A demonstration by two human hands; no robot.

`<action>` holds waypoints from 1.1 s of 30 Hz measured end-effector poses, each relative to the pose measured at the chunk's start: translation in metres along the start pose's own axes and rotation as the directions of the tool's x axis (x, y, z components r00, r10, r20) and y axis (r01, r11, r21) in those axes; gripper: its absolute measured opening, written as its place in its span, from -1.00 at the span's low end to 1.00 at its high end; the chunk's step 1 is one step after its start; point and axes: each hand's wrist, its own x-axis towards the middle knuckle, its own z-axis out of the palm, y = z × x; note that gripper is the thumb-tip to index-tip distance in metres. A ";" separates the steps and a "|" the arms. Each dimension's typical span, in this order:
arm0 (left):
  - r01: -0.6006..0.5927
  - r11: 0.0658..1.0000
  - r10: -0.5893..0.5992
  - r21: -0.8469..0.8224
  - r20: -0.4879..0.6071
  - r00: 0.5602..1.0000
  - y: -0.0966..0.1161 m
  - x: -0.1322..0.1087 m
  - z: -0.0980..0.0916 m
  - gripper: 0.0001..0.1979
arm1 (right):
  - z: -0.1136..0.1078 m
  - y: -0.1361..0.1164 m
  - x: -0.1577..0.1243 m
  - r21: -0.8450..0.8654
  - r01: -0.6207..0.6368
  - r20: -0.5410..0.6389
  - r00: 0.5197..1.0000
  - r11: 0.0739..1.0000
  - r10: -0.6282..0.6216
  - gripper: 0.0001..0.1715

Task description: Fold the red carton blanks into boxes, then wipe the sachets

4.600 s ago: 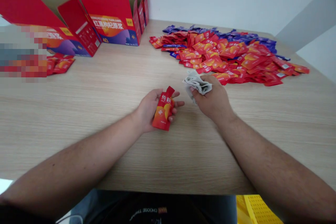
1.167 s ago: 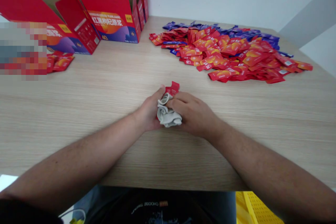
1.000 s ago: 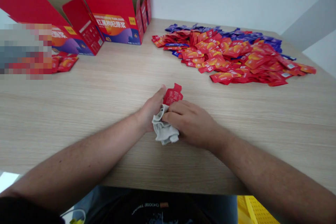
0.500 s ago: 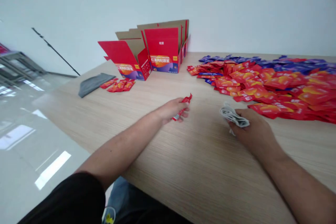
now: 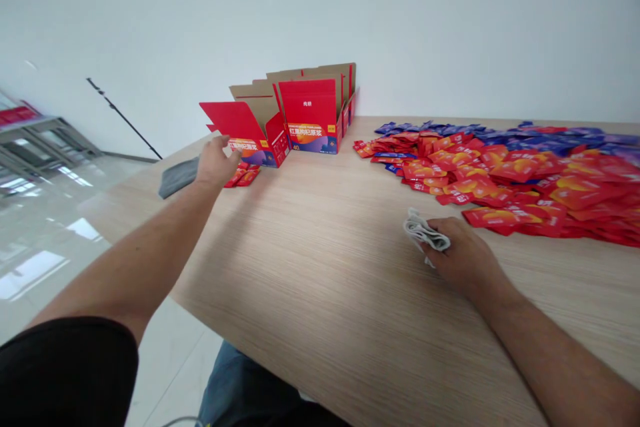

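My left hand (image 5: pixel 216 161) reaches over the far left of the table, above a small group of red sachets (image 5: pixel 246 175), its fingers stretched and thumb apart. No sachet shows in it, though its underside is hidden. Just beyond the fingers stands an open red carton (image 5: pixel 257 152) with its lid raised. My right hand (image 5: pixel 463 253) is closed around a folded whitish cloth (image 5: pixel 425 233), held in front of a large heap of red and orange sachets (image 5: pixel 480 177).
Blue-purple sachets (image 5: pixel 440 128) lie behind the red heap along the wall. More open cartons (image 5: pixel 313 117) stand at the back. A folded grey cloth (image 5: pixel 177 178) lies near the left edge of the wooden table (image 5: pixel 320 260). A thin black pole (image 5: pixel 123 117) leans at the wall.
My left hand has moved left and away from me, from mid-table to the small sachet group; the red sachet it held is no longer visible. My right hand keeps the cloth, slightly shifted left.
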 end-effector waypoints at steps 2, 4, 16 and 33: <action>-0.008 0.999 0.008 -0.051 0.008 1.000 0.009 -0.018 0.007 -0.56 | 0.000 -0.001 -0.001 0.005 -0.003 0.014 1.000 1.000 0.003 -0.75; -0.063 0.990 0.073 -0.126 0.073 0.995 0.024 -0.042 0.021 -0.62 | -0.001 -0.003 -0.001 0.011 -0.021 0.035 0.999 1.000 0.021 -0.76; -0.326 0.738 0.580 -0.591 0.309 0.754 0.192 -0.121 0.094 -0.68 | -0.022 -0.040 0.005 -0.178 -0.013 0.443 0.892 0.984 0.092 -0.71; -0.594 0.578 0.816 -0.560 0.405 0.412 0.444 -0.129 0.145 -0.47 | -0.010 -0.032 0.007 -0.101 -0.013 0.410 0.910 0.995 0.054 -0.32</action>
